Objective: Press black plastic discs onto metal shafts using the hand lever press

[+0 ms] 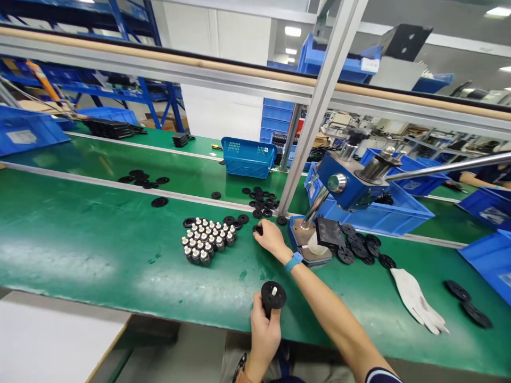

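Note:
My left hand [264, 332] is wrapped round the body of a black part with a round disc top [268, 296] and a white pin standing up from its middle. It is held over the front edge of the green table. My right hand [272, 239] reaches forward, its fingers closed on a small black disc [258, 230] at the table surface. To the left of that hand stands a block of small black cylinders with white tips [207, 239], packed upright. More black discs [235, 221] lie just behind them.
A blue lever press [343, 181] stands right of my right hand, beside a pile of black discs [359, 247]. A white glove [417, 300] lies at the right. A blue basket [249, 158] sits behind the metal upright [311, 127]. At far right another person's arm [479, 180] shows.

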The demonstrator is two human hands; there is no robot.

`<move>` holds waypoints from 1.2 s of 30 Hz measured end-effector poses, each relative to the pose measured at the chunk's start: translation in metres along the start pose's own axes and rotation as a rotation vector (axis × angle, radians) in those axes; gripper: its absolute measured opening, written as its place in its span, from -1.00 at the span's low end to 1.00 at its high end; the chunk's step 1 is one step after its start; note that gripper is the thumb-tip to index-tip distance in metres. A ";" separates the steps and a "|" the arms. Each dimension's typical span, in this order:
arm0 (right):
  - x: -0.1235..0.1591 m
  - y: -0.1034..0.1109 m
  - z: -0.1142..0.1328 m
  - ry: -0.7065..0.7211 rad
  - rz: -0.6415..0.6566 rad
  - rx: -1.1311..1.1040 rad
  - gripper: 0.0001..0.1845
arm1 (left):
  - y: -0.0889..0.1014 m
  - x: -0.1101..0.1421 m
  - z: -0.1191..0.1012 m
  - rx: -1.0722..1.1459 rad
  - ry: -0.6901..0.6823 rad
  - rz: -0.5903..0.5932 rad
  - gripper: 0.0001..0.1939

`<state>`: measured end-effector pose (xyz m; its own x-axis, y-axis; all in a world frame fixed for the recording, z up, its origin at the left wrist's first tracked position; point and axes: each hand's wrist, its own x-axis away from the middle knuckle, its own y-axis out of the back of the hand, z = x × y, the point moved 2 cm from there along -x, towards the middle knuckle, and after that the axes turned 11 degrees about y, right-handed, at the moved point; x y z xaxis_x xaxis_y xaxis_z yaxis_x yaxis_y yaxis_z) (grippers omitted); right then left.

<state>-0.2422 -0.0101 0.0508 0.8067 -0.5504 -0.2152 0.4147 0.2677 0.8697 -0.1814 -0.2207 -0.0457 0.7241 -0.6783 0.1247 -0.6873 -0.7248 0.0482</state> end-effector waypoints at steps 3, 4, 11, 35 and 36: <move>0.047 0.030 0.009 0.000 -0.093 -0.060 -0.57 | 0.002 0.000 -0.006 0.008 -0.022 0.045 -0.55; 0.066 0.041 0.013 0.001 -0.123 -0.076 -0.53 | 0.002 -0.001 -0.007 0.017 -0.030 0.061 -0.56; 0.195 0.095 0.053 0.161 -0.226 -0.228 -0.47 | 0.005 -0.002 -0.021 0.189 -0.031 0.321 -0.39; 0.309 0.211 0.016 0.676 -0.001 -0.384 -0.31 | -0.065 0.095 -0.103 -0.139 -0.180 0.471 -0.50; 0.308 0.213 0.012 0.692 -0.006 -0.388 -0.31 | -0.068 0.094 -0.104 -0.143 -0.177 0.469 -0.53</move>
<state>0.0893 -0.1326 0.1749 0.8299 0.0296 -0.5571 0.4340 0.5932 0.6781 -0.0729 -0.2228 0.0661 0.3268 -0.9451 -0.0038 -0.9321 -0.3229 0.1642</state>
